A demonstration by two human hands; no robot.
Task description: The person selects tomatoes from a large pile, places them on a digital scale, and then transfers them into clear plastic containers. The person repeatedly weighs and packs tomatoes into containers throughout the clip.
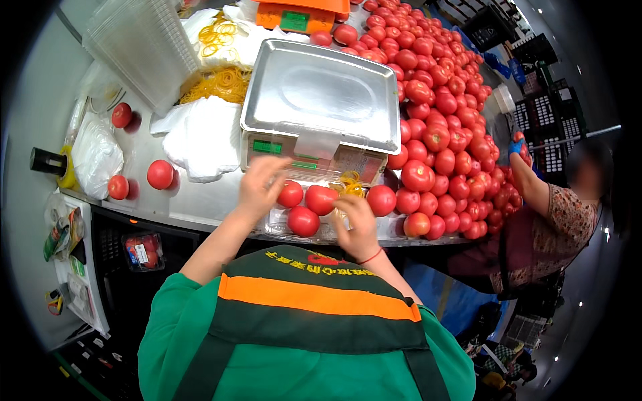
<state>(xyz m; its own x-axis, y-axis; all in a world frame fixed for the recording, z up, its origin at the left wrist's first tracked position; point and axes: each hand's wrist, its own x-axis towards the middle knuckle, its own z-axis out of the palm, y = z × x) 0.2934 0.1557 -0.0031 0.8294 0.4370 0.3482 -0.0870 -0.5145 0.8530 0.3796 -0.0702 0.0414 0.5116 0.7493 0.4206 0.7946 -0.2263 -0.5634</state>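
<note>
A clear plastic container (273, 228) sits at the table's front edge with 3 red tomatoes in it. The front tomato (303, 221) lies below a left tomato (290, 194) and a right tomato (321, 199). My left hand (262, 186) is blurred, its fingers apart, just left of and above the container. Fingertips of my right hand (357, 220) are at the right tomato and the container's right side; whether they grip is unclear. Behind the container stands a weighing scale (321, 92) with a bare steel pan and lit green displays.
A large tomato heap (441, 130) covers the right side. Stacked clear containers (140, 50), yellow rubber bands (220, 86) and white foam liners (205, 138) lie left. An orange scale (296, 17) stands behind. A co-worker (546, 225) with a blue glove is at the far right.
</note>
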